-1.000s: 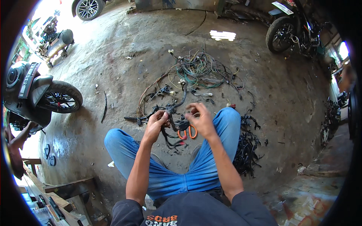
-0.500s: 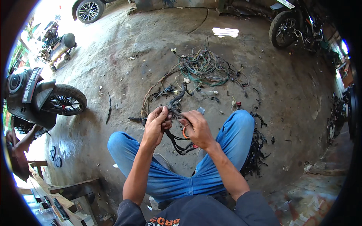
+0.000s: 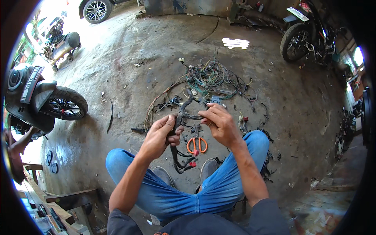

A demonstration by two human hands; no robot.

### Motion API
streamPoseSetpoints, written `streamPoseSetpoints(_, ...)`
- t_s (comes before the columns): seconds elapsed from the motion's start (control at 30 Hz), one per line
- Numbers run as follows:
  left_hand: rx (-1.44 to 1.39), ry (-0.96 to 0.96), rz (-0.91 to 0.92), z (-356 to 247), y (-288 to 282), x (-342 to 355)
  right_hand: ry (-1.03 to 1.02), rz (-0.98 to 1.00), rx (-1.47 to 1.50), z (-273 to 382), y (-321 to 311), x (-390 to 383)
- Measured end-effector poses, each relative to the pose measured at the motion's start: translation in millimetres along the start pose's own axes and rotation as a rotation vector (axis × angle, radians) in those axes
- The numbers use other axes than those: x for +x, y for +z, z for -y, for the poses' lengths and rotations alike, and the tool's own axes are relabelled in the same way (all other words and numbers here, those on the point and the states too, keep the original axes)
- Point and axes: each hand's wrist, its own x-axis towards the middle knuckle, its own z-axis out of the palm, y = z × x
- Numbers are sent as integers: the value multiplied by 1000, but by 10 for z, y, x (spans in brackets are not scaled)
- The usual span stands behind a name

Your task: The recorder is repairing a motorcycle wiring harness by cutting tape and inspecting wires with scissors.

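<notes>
A black taped wiring harness (image 3: pixel 188 98) hangs upright in front of me, above the floor. My left hand (image 3: pixel 158 135) is closed around its thick trunk. To the right, my right hand (image 3: pixel 221 123) pinches a thinner branch of the harness, held out sideways. The lower end splits into black strands with red connectors (image 3: pixel 192 164) near my shoes. Scissors with orange handles (image 3: pixel 197 145) show on the ground below, between my hands. A blue-grey piece (image 3: pixel 216 100) appears just beyond my right hand; its kind is unclear.
Beyond the harness lies a tangle of coloured wires (image 3: pixel 213 76). Black scraps are scattered by my right knee. A motorbike wheel (image 3: pixel 64 103) stands at left, another motorcycle (image 3: pixel 301 41) far right. Sandals (image 3: pixel 54 167), a wooden bench (image 3: pixel 74 197) and another person's arm (image 3: pixel 25 145) are at left.
My hands have moved apart, the right one shifting right with the branch, which now stretches between them. More of the harness and the whole orange scissors handles have come into sight. My knees are spread wider.
</notes>
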Motion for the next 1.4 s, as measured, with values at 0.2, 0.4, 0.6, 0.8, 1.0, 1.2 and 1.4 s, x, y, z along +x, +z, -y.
streamPoseSetpoints(0.2, -178, -80, -171, 91, 86, -69, 178, -46, 94, 182, 123, -32)
streamPoseSetpoints(0.4, -456, -318, 164, 154, -120, -9, 185, -81, 172, 303, 139, -8)
streamPoseSetpoints(0.6, -735, -311, 318, 200, -6, 12, 269, -112, 209, 421, 78, 69)
streamPoseSetpoints(0.8, -857, -267, 429, 89, 62, -1, 317, -173, 229, 486, 44, 120)
streamPoseSetpoints(1.0, -731, -182, 291, 109, 34, -13, 319, -202, 246, 389, 166, 88)
streamPoseSetpoints(1.2, -391, -130, -4, 49, 46, -11, 306, -197, 205, 342, 214, -8)
streamPoseSetpoints(1.4, -410, -112, -42, 92, -47, -14, 282, -170, 204, 339, 246, -41)
